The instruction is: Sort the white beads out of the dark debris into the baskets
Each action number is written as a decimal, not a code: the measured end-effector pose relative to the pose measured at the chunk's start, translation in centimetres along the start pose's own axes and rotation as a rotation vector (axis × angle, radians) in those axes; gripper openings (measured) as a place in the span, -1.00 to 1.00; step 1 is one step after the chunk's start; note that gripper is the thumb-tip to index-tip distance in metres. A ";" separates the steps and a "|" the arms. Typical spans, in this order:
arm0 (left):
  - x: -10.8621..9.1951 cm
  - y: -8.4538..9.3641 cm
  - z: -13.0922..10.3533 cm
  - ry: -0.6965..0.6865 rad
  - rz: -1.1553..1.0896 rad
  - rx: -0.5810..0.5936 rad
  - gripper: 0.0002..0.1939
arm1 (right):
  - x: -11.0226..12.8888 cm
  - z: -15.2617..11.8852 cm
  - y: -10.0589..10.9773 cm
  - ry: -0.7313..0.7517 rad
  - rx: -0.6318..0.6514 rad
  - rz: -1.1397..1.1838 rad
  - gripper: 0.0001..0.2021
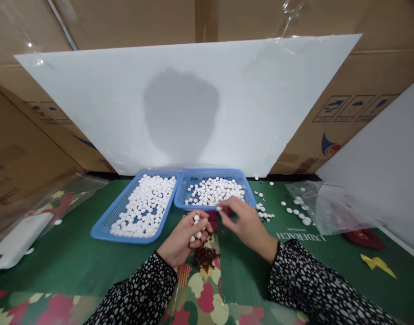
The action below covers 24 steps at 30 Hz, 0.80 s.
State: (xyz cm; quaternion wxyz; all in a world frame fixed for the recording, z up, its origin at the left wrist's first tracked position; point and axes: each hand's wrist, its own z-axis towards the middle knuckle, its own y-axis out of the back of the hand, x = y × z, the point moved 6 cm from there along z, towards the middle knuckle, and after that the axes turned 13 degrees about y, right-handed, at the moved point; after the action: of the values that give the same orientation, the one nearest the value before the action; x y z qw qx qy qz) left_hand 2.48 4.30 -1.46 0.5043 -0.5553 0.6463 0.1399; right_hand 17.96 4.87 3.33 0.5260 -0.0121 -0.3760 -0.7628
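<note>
My left hand (188,237) is curled around several small white balls (198,234) in front of the baskets. Thumb and fingertips together, my right hand (244,222) pinches one small white ball (219,208) at the front rim of the right blue basket (196,207). White balls (217,190) are spread inside that basket. Beside it, to the left, stands a longer blue basket (131,240) filled with similar balls (142,207). Below my left hand lies a heap of dark red and brown bits (205,258).
Loose white balls (264,215) lie right of the baskets. Further right are a clear plastic bag (338,207), a dark red item (364,239) and yellow scraps (378,263). A white device (20,241) lies at left. A white board (241,108) leans against cardboard boxes (389,67) behind.
</note>
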 end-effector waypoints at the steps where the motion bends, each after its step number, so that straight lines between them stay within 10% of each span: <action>1: 0.0 0.2 0.0 0.018 -0.031 -0.028 -0.74 | -0.8 0.2 0.7 -0.003 -0.034 -0.080 -0.83; 5: 0.0 1.1 0.1 0.058 -0.102 -0.098 -0.72 | -2.3 -0.3 1.1 0.039 0.002 -0.219 -0.75; 14: 0.0 1.4 0.1 0.003 -0.026 -0.056 -0.69 | -1.4 -3.2 -5.2 0.077 0.584 -0.448 -0.83; 24: -0.2 1.2 0.3 -0.025 0.006 -0.035 -0.71 | -1.5 -3.2 -4.8 0.045 0.461 -0.301 -0.89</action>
State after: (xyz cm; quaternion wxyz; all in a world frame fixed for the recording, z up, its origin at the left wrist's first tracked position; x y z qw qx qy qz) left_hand 1.55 5.01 -1.92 0.5021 -0.5603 0.6391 0.1598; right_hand 15.98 4.96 -2.29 0.4038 0.1811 -0.5255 -0.7267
